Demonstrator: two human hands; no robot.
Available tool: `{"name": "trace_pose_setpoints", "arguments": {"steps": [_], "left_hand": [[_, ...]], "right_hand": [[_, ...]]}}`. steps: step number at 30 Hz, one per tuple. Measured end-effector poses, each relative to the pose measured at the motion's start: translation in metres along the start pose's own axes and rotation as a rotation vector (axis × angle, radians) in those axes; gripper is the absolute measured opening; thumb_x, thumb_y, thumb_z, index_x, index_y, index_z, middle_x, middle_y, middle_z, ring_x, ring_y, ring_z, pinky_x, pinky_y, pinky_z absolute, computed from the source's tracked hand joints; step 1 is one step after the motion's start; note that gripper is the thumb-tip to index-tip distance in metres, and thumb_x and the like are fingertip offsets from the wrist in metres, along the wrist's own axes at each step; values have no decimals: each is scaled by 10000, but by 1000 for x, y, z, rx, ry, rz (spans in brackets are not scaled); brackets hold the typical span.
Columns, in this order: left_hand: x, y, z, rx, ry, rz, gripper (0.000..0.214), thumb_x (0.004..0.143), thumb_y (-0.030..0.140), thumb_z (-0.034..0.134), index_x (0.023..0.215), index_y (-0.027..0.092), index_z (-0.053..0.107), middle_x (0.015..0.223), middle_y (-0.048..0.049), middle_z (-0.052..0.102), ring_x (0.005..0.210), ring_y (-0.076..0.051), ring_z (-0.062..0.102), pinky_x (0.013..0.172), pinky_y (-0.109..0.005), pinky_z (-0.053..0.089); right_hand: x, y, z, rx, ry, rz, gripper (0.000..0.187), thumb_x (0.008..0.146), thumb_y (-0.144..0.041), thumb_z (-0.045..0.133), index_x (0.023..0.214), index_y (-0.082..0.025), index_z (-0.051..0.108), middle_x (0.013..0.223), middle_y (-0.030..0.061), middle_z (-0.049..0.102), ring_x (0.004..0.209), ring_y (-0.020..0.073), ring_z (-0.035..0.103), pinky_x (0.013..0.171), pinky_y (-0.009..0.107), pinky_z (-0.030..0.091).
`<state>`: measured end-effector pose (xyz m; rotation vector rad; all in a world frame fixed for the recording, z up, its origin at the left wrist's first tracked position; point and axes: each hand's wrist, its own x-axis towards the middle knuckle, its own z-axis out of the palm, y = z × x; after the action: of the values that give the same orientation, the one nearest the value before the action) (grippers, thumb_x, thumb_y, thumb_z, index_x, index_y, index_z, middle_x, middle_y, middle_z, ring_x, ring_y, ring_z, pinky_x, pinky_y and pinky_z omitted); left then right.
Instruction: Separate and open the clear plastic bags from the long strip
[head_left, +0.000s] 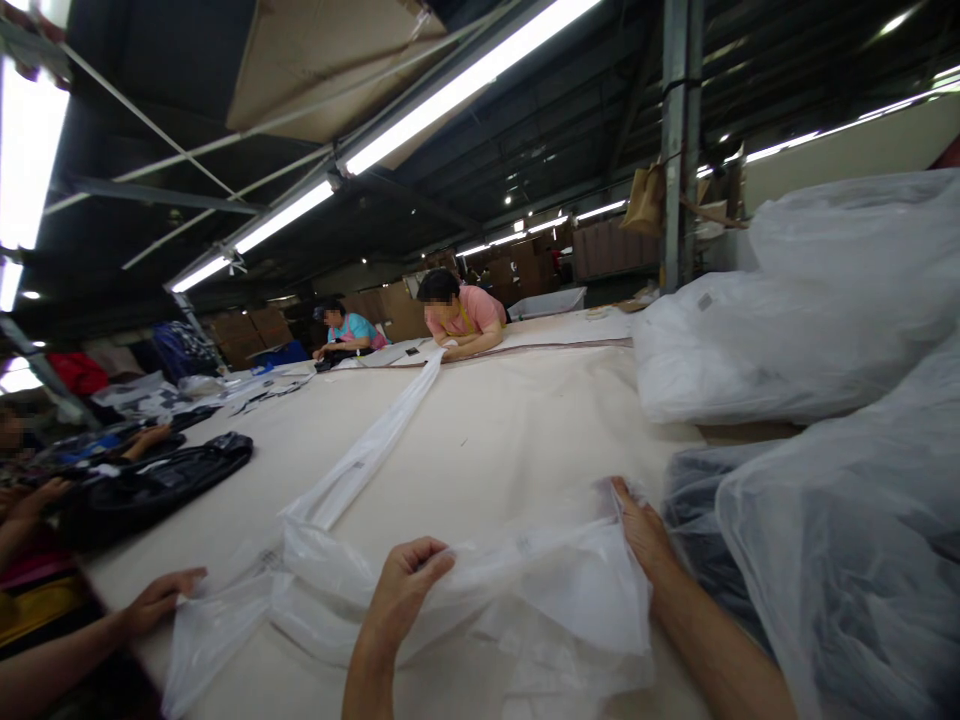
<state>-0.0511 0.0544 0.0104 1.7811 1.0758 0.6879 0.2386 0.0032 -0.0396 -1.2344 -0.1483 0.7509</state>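
Down at the near side of a big pale desk (pixel 540 420), it's all about one floppy piece of clear plastic (pixel 577 590). It lies in front of the wearer, bunched on the left and pulled out flatter toward the right. The left hand (pixel 405 592) has thumb and fingers pinched on its upper edge around the middle; the right hand (pixel 646 535) grips the far right end, thumb up, so the stretch between them looks fairly taut. Off to the left, a co-worker's hand (pixel 159 600) is at the other end of the bunch, though I can't tell how firm that hold is.

My read: this is the spreading-and-straightening stage, nowhere near flat yet given those folds. I'd say the next move calls for an even pull from both hands, plus some care not to drag the long plastic strip (pixel 375 455) that runs across to the person in a pink top (pixel 480 312) leaning on the far side. Can't tell if it's the same piece, tbh. Puffy plastic-wrapped bundles (pixel 847 310) crowd the right side, so elbow room looks tight there.
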Motion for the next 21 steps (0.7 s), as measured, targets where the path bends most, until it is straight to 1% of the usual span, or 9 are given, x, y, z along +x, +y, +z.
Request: {"name": "trace_pose_setpoints", "arguments": {"steps": [2,5,7,11,15,16,18,21], "left_hand": [[2,-1,4,60,-7,44,268,711,391,559,685,125,571,652,5,449,661,-118,388,612,-220,296],[7,-5,9,96,27,85,164,708,313,525,701,149,524,656,15,435,661,-119,398,603,-213,306],[9,-7,9,67,55,82,175,721,330,516,715,155,508,655,20,418,647,-113,385,586,-208,303],[9,-5,8,-9,119,96,272,736,418,550,722,148,519,663,22,421,634,-103,368,576,-202,301],[5,2,8,-41,242,88,329,732,472,568,714,144,567,583,39,365,572,-91,323,542,-200,277],[4,4,8,-39,269,89,339,727,480,572,726,141,591,573,37,374,564,-91,321,537,-202,275],[4,6,7,-42,296,94,353,709,483,591,755,135,633,588,23,439,570,-97,349,543,-207,288],[3,6,6,-53,260,80,378,666,469,636,828,130,675,652,-5,534,614,-119,410,570,-214,317]], "right_hand": [[-3,-3,1,13,4,22,314,656,-440,591,758,-143,570,580,-16,575,513,114,526,506,221,421],[-4,-5,1,32,16,30,300,663,-430,597,773,-153,567,578,-15,573,517,118,524,500,219,416],[-2,-5,1,39,27,32,279,672,-417,587,766,-156,568,565,-13,565,520,122,525,498,219,413],[1,-3,0,52,39,31,271,683,-411,571,768,-154,574,551,-16,551,516,120,518,501,220,413],[0,0,2,56,20,13,309,670,-437,589,796,-156,579,568,-23,558,513,109,511,507,213,411],[-1,1,3,53,16,6,318,666,-446,593,796,-157,581,570,-25,558,515,105,510,508,209,408],[-1,2,3,47,8,-7,340,658,-472,599,785,-157,584,566,-28,553,516,101,506,505,206,400],[0,1,3,36,1,-22,375,640,-509,610,760,-155,579,557,-27,547,522,106,506,503,211,396]]}}
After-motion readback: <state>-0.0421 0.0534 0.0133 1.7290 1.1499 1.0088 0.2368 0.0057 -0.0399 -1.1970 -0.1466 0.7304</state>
